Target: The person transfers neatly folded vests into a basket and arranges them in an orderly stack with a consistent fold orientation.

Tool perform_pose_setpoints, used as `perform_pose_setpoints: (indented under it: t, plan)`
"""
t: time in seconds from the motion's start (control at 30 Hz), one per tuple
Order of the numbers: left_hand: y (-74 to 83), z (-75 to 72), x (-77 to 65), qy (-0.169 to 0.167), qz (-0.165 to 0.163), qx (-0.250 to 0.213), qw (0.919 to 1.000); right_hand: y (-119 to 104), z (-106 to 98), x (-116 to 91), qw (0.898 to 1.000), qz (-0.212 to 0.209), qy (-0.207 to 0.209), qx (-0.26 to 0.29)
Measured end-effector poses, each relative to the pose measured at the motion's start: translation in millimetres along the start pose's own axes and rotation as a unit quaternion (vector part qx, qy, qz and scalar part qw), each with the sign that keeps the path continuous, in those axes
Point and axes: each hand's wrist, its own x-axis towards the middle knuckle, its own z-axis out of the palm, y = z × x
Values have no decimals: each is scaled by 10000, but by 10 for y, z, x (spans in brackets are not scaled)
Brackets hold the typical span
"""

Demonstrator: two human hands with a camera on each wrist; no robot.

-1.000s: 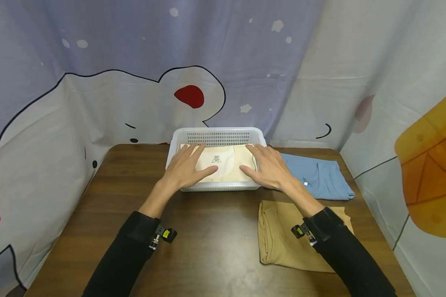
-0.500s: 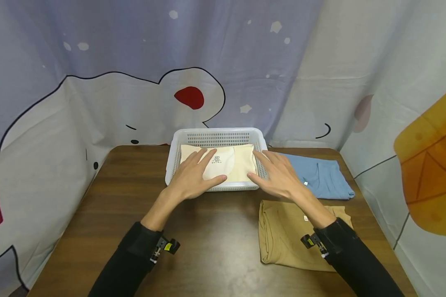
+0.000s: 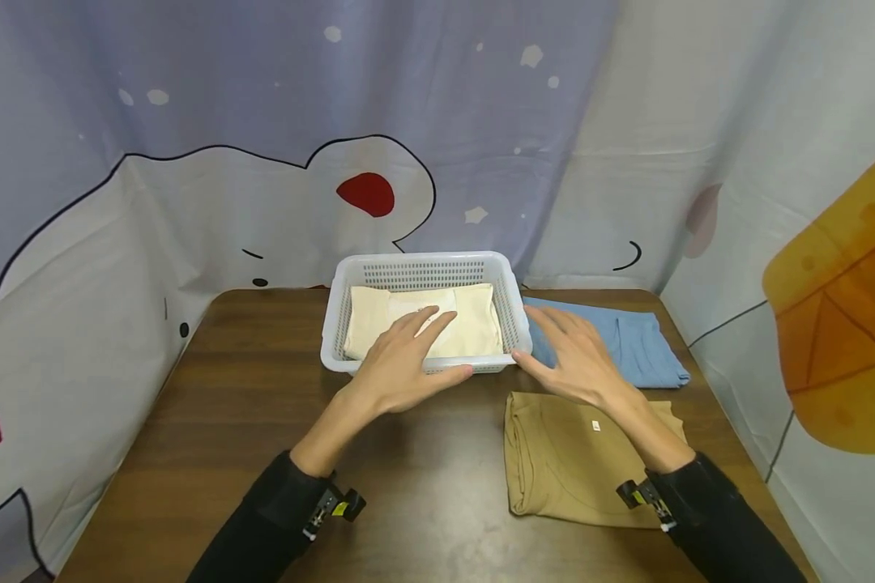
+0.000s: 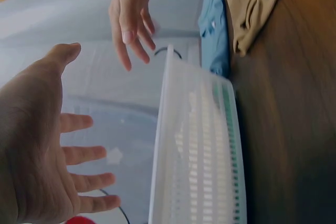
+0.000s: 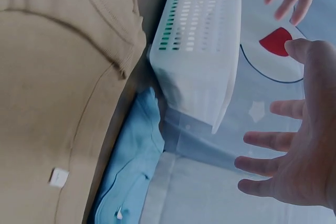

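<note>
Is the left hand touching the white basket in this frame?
Apart. The left wrist view shows it: a strip of curtain is visible between the left hand and the white basket.

1. the head view is moderately and evenly lit, with gentle shading in the curtain's (image 3: 211, 73) folds.
2. a pale sheen on the near part of the table (image 3: 474, 559) suggests light from above.
3. the table darkens softly below the left hand (image 3: 401, 364).
4. the left wrist view is dimmer, its near palm shaded.
5. both wrist views look soft and bluish, the basket (image 5: 194, 72) milky, fine detail smeared.
</note>
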Motion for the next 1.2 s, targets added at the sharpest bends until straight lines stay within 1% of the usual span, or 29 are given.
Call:
perform_pose_setpoints:
  t: [0.3, 0.53, 0.7, 0.8, 1.03, 1.2]
  plan:
    - [282, 167, -70, -267, 204, -244, 9991, 185, -60, -294, 9999, 133, 105, -34]
    - [487, 368, -117, -472, 391, -384, 9974, 308, -98, -588, 9993, 324, 165, -19]
    - [617, 506, -176, -822, 483, -443, 9945, 385, -103, -779, 9987, 477, 147, -60]
    - [692, 581, -212, -1020, 475, -451, 9926, 431, -110, -896, 9984, 539, 163, -102]
    - [781, 788, -286, -1280, 400, -550, 9894, 574, -133, -1148, 9968, 790, 103, -120]
    - [791, 927, -322, -1396, 323, -819, 9863, 652, -151, -1274, 9956, 919, 140, -124]
